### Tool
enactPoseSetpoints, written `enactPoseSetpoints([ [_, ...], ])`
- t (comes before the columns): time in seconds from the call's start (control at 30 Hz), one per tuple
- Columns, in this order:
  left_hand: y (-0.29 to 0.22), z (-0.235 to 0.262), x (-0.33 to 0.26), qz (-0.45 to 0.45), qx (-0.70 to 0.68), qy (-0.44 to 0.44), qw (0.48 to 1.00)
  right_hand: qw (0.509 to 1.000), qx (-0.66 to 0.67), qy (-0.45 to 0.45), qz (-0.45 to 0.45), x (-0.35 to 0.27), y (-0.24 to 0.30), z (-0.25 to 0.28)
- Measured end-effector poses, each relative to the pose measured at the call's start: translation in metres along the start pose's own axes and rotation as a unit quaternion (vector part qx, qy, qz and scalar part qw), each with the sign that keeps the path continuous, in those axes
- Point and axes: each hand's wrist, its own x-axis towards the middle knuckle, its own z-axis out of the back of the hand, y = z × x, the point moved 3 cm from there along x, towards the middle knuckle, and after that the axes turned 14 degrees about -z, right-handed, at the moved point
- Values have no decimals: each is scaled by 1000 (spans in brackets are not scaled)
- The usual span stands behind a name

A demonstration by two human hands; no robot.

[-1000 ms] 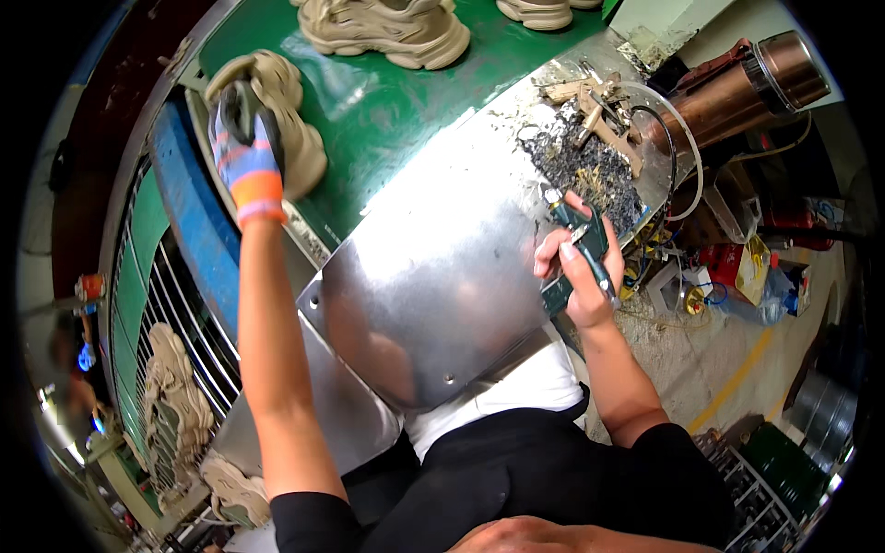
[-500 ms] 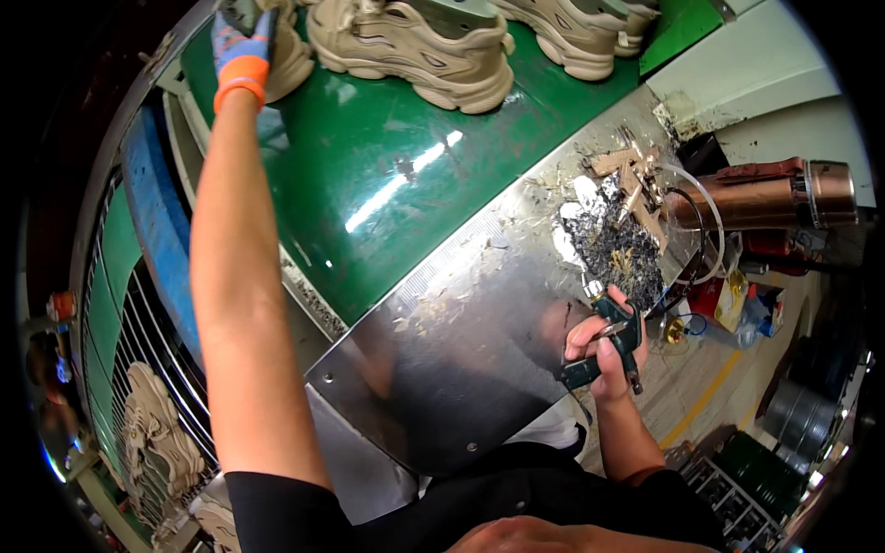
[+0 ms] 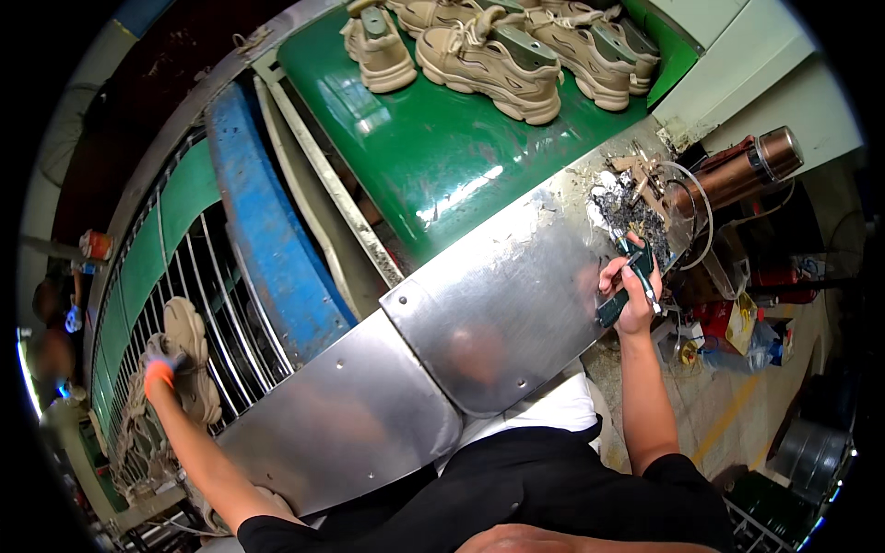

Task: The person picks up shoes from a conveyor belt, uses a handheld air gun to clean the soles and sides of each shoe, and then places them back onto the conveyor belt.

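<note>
At the far left, my left hand [image 3: 162, 358], in a grey-blue glove with an orange cuff, is closed on a beige sneaker [image 3: 192, 336] at the wire rack. The sneaker is tipped with its thick sole showing; my fingertips are partly hidden at its opening. My right hand [image 3: 634, 304] is bare and wrapped around a dark green nozzle gun [image 3: 610, 310] with a metal tip, over the right end of the steel plate [image 3: 516, 304]. The tip points toward a black-and-white crusted heap [image 3: 636, 207]. Several beige sneakers with green inserts, one of them a single sneaker [image 3: 380, 55], stand on the green belt [image 3: 415, 184].
Brown scraps [image 3: 645, 180] and a looped clear hose [image 3: 708, 221] lie by the heap. A copper-coloured flask [image 3: 737, 175] sits beyond them. Between belt and rack runs a blue curved panel [image 3: 267, 221]. More sneakers [image 3: 138, 433] lie on the wire rack [image 3: 221, 304].
My left hand has left the sneaker on the belt and swung down left to one on the rack. My right hand still holds the gun. The view has shifted left.
</note>
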Motion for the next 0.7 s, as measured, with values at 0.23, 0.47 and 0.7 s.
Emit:
enactPoseSetpoints([
  [0.23, 18, -19, -63, 93, -86, -170, 977, 999, -7, 44, 19, 6, -10, -6],
  [0.47, -190, 98, -228, -273, -208, -391, 854, 999, -12, 25, 38, -4, -2, 4],
  [0.7, -282, 141, -320, -377, -320, -291, 819, 998, 10, 44, 37, -7, -9, 9],
])
